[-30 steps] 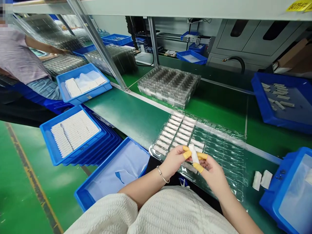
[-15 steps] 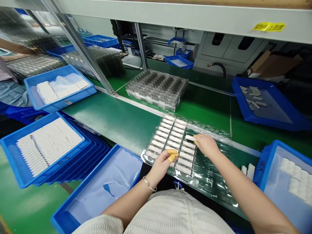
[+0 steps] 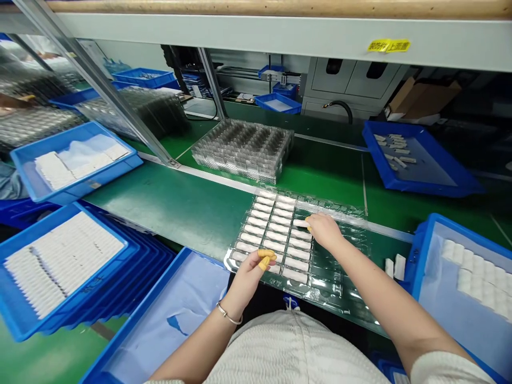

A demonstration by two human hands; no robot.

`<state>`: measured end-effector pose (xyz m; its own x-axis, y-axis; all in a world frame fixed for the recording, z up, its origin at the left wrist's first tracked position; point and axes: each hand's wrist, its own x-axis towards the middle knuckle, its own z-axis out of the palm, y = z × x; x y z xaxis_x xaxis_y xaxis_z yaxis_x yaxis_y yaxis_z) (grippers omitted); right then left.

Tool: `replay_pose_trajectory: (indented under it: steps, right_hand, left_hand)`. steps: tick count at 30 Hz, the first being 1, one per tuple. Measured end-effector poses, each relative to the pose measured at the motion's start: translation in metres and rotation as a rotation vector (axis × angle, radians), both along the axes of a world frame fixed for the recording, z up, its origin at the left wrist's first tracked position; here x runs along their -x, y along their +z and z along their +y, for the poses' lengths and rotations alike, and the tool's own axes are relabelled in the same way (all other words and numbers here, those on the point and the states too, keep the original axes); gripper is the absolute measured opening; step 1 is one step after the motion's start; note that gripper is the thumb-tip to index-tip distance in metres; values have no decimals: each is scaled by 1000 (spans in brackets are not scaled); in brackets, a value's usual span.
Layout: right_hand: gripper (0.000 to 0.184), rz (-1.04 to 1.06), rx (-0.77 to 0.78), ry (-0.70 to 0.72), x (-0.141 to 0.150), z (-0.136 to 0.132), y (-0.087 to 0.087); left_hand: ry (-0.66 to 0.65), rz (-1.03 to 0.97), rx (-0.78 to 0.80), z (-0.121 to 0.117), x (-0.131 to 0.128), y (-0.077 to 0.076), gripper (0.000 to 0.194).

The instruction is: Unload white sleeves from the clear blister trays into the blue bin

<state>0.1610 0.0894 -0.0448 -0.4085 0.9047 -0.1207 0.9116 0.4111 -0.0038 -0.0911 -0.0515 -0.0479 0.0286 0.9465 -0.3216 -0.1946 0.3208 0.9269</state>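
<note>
A clear plastic blister tray point(image 3: 340, 272) lies on the green bench in front of me, its left columns filled with several small white parts point(image 3: 276, 229). My right hand point(image 3: 325, 230), with yellow finger cots, presses a white part point(image 3: 301, 223) into a pocket of the third column. My left hand point(image 3: 252, 268), also with yellow cots on loosely curled fingers, hovers at the tray's near left edge and holds nothing that I can see.
A stack of empty clear trays point(image 3: 244, 149) stands behind. Blue bins of white parts sit at the left point(image 3: 60, 256), far left point(image 3: 72, 160), right point(image 3: 464, 277) and back right point(image 3: 416, 160). Two loose white parts point(image 3: 394, 266) lie beside the right bin. An empty blue bin point(image 3: 172, 314) is near left.
Both hands held one white part together a second ago. My right hand carried it forward into the tray; my left hand let go and drew back to the tray's near edge.
</note>
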Motion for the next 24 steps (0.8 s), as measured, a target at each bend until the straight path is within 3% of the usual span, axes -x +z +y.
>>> replay_pose_trajectory:
  steps: [4,9,15,19,24]
  right_hand:
    - [13,17,12,13,2,2,-2]
    - [20,92,30,18,8,1,-7]
    - [19,285,-68,-76,-2,-28,15]
    - [27,399,-191,-213,-56,-84,35]
    - [33,389,-302,-563,-181,-187,27]
  left_hand:
    - [-28,10,4,1,-7,6,37]
    - [-39,51,10,2,-12,19,39]
    - [9,152,28,1,-10,16,45]
    - [16,214,68,9,-6,10,53]
    - [-7,274,73,13,-10,14,59]
